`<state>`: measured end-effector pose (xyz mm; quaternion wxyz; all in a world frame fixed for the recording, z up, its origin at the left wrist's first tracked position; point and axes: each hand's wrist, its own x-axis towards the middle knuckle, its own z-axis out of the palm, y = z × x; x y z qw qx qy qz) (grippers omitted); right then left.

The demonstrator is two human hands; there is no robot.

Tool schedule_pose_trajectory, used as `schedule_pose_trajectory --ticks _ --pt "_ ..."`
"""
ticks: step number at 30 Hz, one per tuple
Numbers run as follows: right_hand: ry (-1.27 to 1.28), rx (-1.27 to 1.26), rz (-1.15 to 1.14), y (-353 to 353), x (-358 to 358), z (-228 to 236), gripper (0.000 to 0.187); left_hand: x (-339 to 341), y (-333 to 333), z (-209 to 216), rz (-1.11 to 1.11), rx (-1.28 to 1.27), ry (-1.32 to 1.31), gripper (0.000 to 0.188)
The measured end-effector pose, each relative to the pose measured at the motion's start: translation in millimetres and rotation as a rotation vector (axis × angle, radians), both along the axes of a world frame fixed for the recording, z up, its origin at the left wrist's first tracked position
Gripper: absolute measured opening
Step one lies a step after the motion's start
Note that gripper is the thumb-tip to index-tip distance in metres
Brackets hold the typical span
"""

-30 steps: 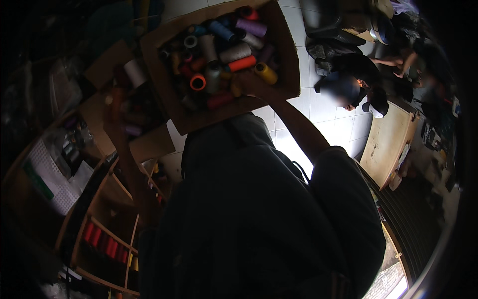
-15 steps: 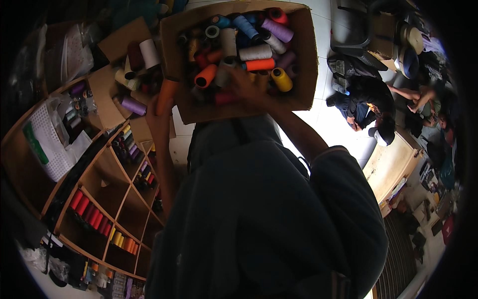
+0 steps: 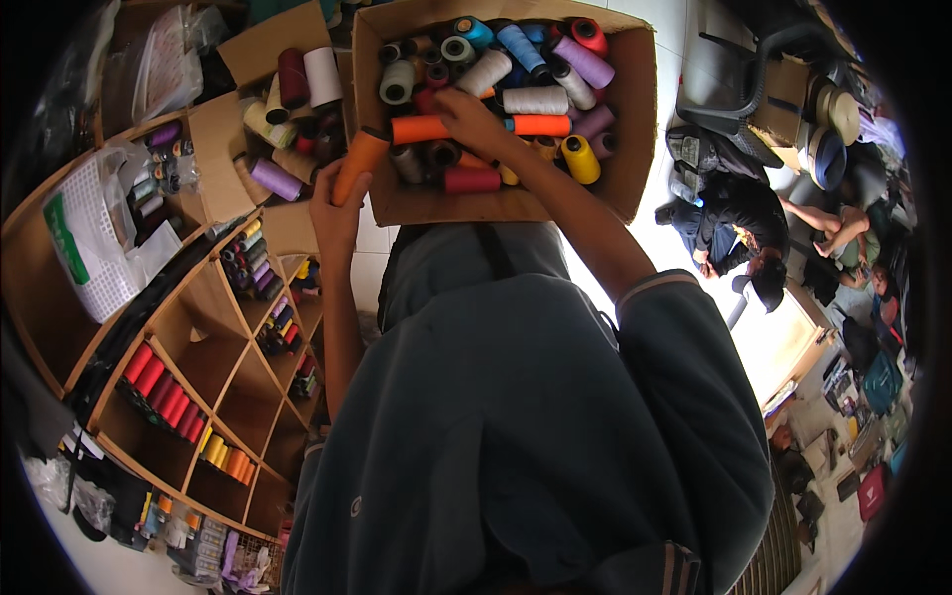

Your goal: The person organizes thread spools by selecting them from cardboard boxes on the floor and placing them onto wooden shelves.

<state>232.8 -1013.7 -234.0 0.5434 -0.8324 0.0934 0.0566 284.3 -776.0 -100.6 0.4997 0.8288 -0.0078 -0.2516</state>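
My left hand [image 3: 337, 210] is closed around an orange thread spool [image 3: 361, 165], held upright just outside the left wall of a cardboard box [image 3: 372, 205]. Inside that box my right hand [image 3: 476, 124] has its fingers closed over the right end of another orange spool [image 3: 418, 129], which lies sideways; the thumb is partly hidden. Around it lie a pale grey spool [image 3: 397, 79], a white spool [image 3: 535, 100], a dark red spool [image 3: 472, 179], a yellow spool [image 3: 581, 159], a purple spool [image 3: 583, 61] and a blue spool [image 3: 522, 50].
At left, another cardboard box [image 3: 220, 164] contains mixed spools. Below it, a wooden shelf [image 3: 203, 362] has compartments with red spools [image 3: 164, 389] and yellow and orange ones. A white basket [image 3: 94, 248] rests on the shelf. To the right, a person [image 3: 744, 203] sits near a black chair [image 3: 729, 99].
The view has shifted, so the box sits farther right. A grey spool has moved to the box's left side. The orange spool at my right hand has turned level. My left hand keeps its spool.
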Motion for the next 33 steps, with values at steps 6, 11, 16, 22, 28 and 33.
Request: schedule_pose_trajectory --ticks 6,11,16,22,28,33 --pt "0.231 -0.325 0.383 7.0 -64.5 -48.9 0.037 -8.4 3.5 -8.6 -0.019 -0.009 -0.027 0.042" --pt "0.175 -0.449 0.404 15.9 -72.9 -58.8 0.041 -12.4 4.3 -9.9 -0.036 -0.002 -0.025 0.039" --pt "0.214 -0.707 0.487 30.4 -58.4 -50.5 0.045 -14.2 3.3 -8.0 -0.051 0.001 -0.04 0.039" --pt "0.36 -0.72 0.751 21.6 -31.4 -41.1 0.049 -17.1 0.8 -4.6 -0.051 0.033 0.001 0.04" --pt "0.286 -0.65 0.983 -4.9 -22.6 -31.5 0.044 -21.3 -10.7 6.8 -0.051 0.018 0.072 0.042" --pt "0.362 -0.637 1.095 -4.7 -11.8 -20.7 0.051 -25.8 -8.4 0.7 -0.077 -0.011 0.041 0.04"
